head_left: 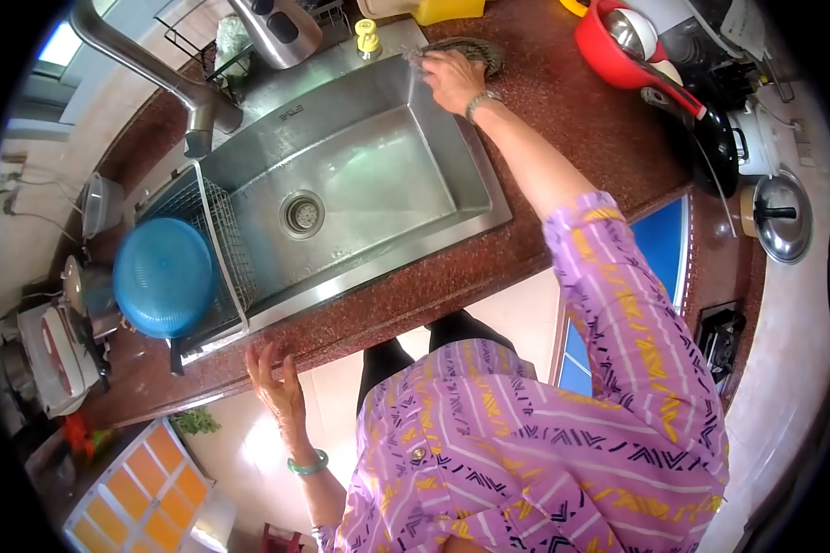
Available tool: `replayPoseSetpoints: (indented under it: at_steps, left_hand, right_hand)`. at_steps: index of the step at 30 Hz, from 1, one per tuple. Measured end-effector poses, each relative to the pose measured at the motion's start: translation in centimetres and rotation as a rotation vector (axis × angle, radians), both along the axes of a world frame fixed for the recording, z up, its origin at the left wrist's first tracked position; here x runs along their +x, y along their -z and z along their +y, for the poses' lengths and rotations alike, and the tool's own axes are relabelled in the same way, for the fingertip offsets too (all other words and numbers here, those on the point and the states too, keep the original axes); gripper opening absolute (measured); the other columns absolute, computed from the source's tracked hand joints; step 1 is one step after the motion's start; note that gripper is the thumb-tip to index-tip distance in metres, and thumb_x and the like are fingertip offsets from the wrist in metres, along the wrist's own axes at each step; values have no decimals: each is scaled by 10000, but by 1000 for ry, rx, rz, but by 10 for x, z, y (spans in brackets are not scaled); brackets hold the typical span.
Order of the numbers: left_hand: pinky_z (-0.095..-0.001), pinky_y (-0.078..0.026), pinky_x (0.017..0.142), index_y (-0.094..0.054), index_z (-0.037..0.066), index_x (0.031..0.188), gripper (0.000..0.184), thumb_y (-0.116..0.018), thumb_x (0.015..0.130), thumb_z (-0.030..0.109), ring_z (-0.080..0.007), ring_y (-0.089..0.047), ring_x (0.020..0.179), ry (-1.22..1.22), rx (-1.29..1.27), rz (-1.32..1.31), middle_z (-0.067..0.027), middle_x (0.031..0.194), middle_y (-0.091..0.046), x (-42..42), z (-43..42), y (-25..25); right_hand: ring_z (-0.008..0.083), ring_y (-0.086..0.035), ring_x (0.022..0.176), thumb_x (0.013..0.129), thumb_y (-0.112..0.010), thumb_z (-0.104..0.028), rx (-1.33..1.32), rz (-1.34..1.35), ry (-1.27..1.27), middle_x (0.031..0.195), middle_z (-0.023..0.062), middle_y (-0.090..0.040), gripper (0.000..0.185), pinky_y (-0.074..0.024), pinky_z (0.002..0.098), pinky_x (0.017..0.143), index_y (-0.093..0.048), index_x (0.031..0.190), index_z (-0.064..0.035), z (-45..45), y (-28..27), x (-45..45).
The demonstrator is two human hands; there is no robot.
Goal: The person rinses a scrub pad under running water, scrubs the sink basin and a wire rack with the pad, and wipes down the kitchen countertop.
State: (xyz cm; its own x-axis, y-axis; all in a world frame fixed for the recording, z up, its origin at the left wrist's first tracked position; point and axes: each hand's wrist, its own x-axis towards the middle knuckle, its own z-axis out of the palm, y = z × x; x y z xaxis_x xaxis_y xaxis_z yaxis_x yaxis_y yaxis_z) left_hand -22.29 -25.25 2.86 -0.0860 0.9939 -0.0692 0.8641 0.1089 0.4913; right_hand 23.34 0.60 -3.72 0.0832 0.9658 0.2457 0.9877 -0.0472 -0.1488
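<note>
My right hand [454,81] is at the far right corner of the steel sink [360,166], its fingers curled on a crumpled grey-brown cloth [480,53]. Part of that cloth spreads on the countertop behind the hand, and the fingers hide the rest. My left hand [278,392] hangs just off the counter's front edge, fingers apart, holding nothing. The basin holds no dishes; its round drain [302,214] shows near the middle. A yellow-topped soap pump [367,39] stands on the sink's back rim, left of my right hand.
The faucet [198,115] arches over the sink's left side. A blue plastic basin or colander [163,276] rests by the wire rack [219,230]. A red pan [618,46] with a ladle is at the back right, near a metal lid [784,214]. Red-brown countertop [563,120] surrounds the sink.
</note>
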Motion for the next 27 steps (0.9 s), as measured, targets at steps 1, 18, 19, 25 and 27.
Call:
replayPoseSetpoints:
  at_steps: [1, 18, 19, 25, 27]
  left_hand:
    - [-438, -372, 995, -575, 39, 1141, 353, -644, 809, 138, -384, -445, 1205, -40, -24, -29, -220, 1333, -423, 1, -3, 1]
    - [-578, -133, 1046, -378, 73, 1335, 546, -528, 882, 338, -388, -200, 1346, -81, 194, 219, -173, 1453, -256, 9, 30, 69]
    - [-580, -131, 1048, -385, 73, 1329, 546, -521, 879, 349, -387, -200, 1346, -78, 184, 237, -172, 1453, -256, 9, 31, 70]
    - [-579, -123, 1054, -400, 59, 1313, 541, -522, 865, 335, -392, -193, 1347, -94, 182, 239, -182, 1447, -257, 13, 33, 63]
    - [-579, -119, 1056, -404, 49, 1310, 547, -531, 855, 326, -398, -190, 1346, -76, 171, 226, -197, 1439, -260, 14, 34, 59]
  right_hand:
    - [254, -454, 1145, 823, -541, -158, -82, 1, -101, 1220, -26, -534, 324, -364, 530, 855, -614, 1117, -272, -14, 3, 4]
    - [377, -521, 1022, 681, -727, -222, 339, 360, 31, 1080, 213, -558, 568, -430, 419, 882, -505, 1164, -22, 61, -23, 19]
    - [362, -515, 1027, 693, -704, -209, 91, 330, 30, 1088, 185, -550, 486, -436, 423, 869, -524, 1109, -33, 76, -20, 8]
    - [341, -523, 974, 688, -585, -40, -20, 20, -111, 1011, 144, -560, 378, -458, 405, 816, -603, 1063, -80, 36, -16, -30]
    - [344, -547, 931, 665, -557, 2, -85, 221, -241, 933, 148, -578, 343, -465, 391, 798, -632, 994, -58, 12, -6, -42]
